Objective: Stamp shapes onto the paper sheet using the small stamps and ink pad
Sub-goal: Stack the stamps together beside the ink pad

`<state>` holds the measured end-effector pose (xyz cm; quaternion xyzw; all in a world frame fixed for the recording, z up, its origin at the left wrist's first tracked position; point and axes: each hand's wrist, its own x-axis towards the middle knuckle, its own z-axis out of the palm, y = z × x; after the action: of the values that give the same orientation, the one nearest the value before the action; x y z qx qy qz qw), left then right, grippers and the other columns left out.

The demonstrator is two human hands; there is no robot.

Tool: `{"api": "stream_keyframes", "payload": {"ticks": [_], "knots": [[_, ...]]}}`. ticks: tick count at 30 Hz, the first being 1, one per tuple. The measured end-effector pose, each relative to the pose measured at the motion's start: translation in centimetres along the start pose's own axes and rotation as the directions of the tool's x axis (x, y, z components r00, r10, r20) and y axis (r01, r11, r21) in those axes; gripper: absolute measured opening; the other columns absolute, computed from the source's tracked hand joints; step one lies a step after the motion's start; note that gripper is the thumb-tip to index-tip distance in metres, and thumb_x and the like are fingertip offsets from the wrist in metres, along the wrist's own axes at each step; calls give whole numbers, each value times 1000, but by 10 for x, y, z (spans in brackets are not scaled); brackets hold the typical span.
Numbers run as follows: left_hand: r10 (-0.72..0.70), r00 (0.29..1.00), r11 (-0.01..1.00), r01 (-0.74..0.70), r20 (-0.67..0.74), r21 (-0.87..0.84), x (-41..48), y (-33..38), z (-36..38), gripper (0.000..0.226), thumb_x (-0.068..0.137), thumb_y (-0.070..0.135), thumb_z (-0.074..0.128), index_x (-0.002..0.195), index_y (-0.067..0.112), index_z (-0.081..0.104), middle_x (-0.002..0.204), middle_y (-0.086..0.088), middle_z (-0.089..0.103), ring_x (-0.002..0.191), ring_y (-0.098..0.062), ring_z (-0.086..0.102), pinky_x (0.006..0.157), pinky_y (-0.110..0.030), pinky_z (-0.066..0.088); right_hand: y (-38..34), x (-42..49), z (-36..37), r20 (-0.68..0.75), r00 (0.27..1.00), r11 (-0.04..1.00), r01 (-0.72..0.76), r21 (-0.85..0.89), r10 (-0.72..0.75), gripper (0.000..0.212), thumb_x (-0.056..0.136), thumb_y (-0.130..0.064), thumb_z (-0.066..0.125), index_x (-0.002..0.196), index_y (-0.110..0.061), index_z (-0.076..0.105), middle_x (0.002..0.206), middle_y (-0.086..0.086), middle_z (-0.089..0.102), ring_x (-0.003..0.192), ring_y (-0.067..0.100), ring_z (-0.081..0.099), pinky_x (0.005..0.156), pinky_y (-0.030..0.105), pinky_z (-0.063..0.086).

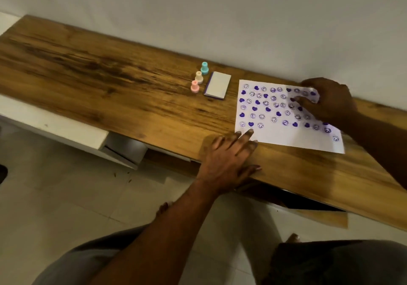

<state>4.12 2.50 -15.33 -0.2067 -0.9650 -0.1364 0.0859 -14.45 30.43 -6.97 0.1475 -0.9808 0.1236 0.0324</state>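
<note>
A white paper sheet (277, 135) covered with several purple hearts and smiley faces lies on the wooden table (110, 82). My right hand (328, 100) pinches the sheet's far right corner, which curls up between the fingers. My left hand (229, 155) lies flat with fingers spread, fingertips touching the sheet's near left edge. To the left of the sheet sits the shut ink pad (218, 85), white with a purple rim. Beside it stand three small stamps: teal (204, 68), cream (199, 77) and pink (194, 86). Neither hand holds a stamp.
A white wall runs behind the table. A white cabinet (66, 130) sits under the table's left part. Pale floor tiles and my knees fill the lower view. The table's front edge passes under my left palm.
</note>
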Motion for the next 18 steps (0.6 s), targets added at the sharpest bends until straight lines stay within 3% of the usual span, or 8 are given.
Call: {"api": "stream_keyframes", "payload": {"ticks": [4,8,18], "knots": [[-39,995,998,35,93,52,-3,-3,0,70,106,71,32,160,27,42,171,1,36,158,-22,31,120,-51,27,34,-20,2,70,992,994,-107,10,106,61,88,-71,61,136,-33,60,142,-3,61,120,28,63,100,48,51],[-117,984,993,113,134,34,0,-4,-7,75,104,74,29,159,25,44,171,5,37,159,-16,28,123,-49,25,44,-34,11,73,992,995,-101,-9,101,63,89,-66,60,142,-31,58,149,-1,55,134,29,53,104,52,47],[-142,979,989,147,149,-29,-11,-11,-13,75,103,72,29,158,24,45,172,4,35,161,-15,24,128,-48,23,37,-40,13,105,988,994,-111,-6,111,69,86,-67,64,143,-29,59,152,2,53,137,31,50,108,53,44]]}}
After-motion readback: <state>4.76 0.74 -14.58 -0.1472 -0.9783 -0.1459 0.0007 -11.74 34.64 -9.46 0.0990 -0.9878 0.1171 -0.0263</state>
